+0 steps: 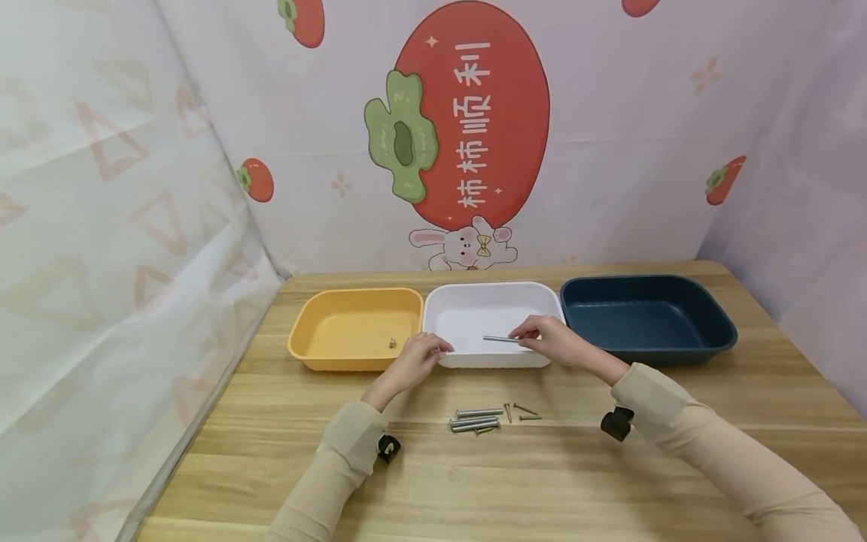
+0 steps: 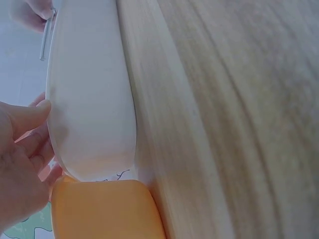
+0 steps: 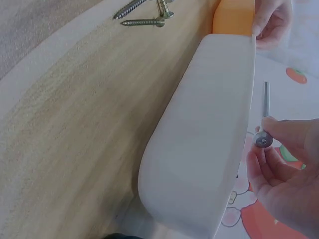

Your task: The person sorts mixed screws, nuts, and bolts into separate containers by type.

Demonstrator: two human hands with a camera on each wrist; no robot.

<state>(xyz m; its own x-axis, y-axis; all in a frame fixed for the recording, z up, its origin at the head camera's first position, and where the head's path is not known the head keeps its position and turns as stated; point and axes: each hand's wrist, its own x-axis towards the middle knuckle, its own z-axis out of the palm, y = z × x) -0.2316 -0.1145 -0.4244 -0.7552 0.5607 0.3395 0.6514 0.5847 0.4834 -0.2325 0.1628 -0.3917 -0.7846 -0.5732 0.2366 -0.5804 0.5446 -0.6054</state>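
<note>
Pinching bolt (image 1: 500, 339): right hand (image 1: 552, 342) | apparently gripping white tray (image 1: 497, 361): left hand (image 1: 415, 360)

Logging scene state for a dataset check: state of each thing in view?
White bin: upright, open-topped
Orange bin: upright, open-topped, small metal piece inside
Dark blue bin: upright, open-topped
Left grip: pinching White bin's rim
Right grip: pinching Held bolt
Held bolt: over White bin
Loose bolts: lying on table
Screws: lying on table

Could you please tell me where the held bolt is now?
In the head view, the bolt is just right of centre, in the right grip, over the white tray.
</note>
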